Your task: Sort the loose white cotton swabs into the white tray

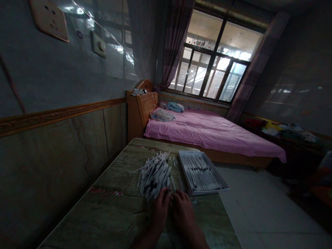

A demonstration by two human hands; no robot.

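Observation:
My left hand (161, 204) and my right hand (183, 207) come together at the fingertips near the table's front side, both with fingers closed. A slim white pen-like stick (173, 183) rises from the fingertips of my right hand. What my left hand pinches is dark and too small to make out. Just beyond my left hand lies a loose heap of white pens (155, 174) with black parts. To the right, a shallow white box (211, 191) holds pens laid side by side in rows. Several small white pieces (175, 161) are scattered between heap and box.
The wood-patterned table (103, 214) runs close along the tiled wall (85, 145) on my left. Beyond it stands a bed (197, 128) with a pink checked sheet and a wooden headboard (141, 110). Pale floor tiles (246, 200) lie to the right.

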